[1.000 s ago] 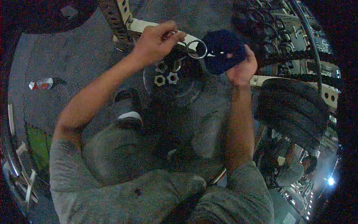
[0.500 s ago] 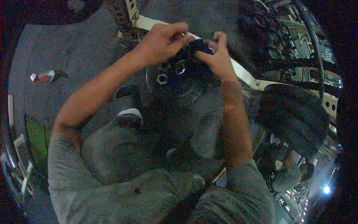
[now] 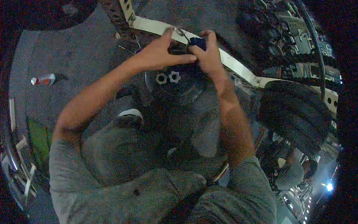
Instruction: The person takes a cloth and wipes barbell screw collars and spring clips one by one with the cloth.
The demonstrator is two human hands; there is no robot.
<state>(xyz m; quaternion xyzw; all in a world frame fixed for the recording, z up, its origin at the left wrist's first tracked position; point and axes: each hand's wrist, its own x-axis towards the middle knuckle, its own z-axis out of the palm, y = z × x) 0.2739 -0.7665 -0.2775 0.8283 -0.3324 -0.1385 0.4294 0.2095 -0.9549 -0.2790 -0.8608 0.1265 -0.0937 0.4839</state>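
Observation:
My left hand [image 3: 160,52] has its thumb and forefinger spread apart beside a metal ring [image 3: 183,36], which hangs in front of the cream metal bar [image 3: 156,27]. Just right of the ring, my right hand [image 3: 210,54] is closed on a dark blue cloth [image 3: 197,43]. The cloth looks bunched up near the ring; whether it passes through the ring cannot be made out. Below my hands, star-shaped metal pieces [image 3: 174,77] lie on a dark round base [image 3: 186,91].
A large dark tyre-like object [image 3: 294,112] stands at the right. Chains and metal handles [image 3: 279,33] hang at the upper right. A white and red packet [image 3: 43,79] lies on the floor at the left. Another person [image 3: 291,175] is at the lower right.
The blue cloth, first spread out over my right hand, has been brought left to the ring and bunched up. My left hand has opened from its pinch at the ring.

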